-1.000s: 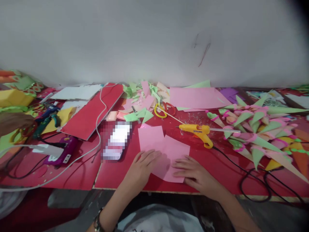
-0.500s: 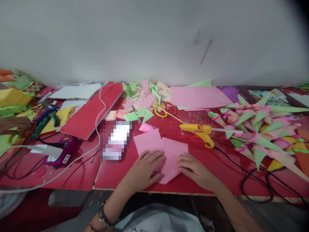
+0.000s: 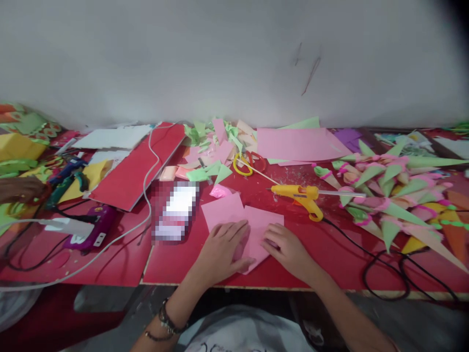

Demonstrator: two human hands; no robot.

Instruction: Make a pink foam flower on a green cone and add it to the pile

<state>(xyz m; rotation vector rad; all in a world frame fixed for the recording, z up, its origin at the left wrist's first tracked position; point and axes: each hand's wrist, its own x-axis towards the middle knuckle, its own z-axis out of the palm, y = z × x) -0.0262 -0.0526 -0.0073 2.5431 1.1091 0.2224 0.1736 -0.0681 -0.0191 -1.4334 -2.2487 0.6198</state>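
Near the front edge of the red worktop (image 3: 176,261), pretty much in the middle, lies some pink paper (image 3: 269,217) with both hands on it. Its far side shows two flaps with a notch between them (can't tell if that's one folded sheet or two overlapping ones). The left hand (image 3: 226,248) is laid palm down across the left part, fingers stretched out and thumb spread away, so that grip is flat and not closed around anything. The right hand (image 3: 287,249) is on the right part with its fingers bent; whether that grip is pinching the paper or just pressing on it, I honestly can't tell.

Just beyond the paper sits a little bright pink packet (image 3: 220,191), and to its left there's a phone (image 3: 178,212) with a pixelated screen. Off to the right is a yellow hot glue gun (image 3: 304,195), clear glue stick (image 3: 340,194) poking out the back. Past that, a big heap of pink and green paper cones (image 3: 394,198). Farther back you get a messy pile of paper scraps (image 3: 222,142) and some larger pink sheets (image 3: 300,143) near the wall. Over at the left edge, another person's hand (image 3: 22,189) shows, beyond a purple power strip (image 3: 95,230).
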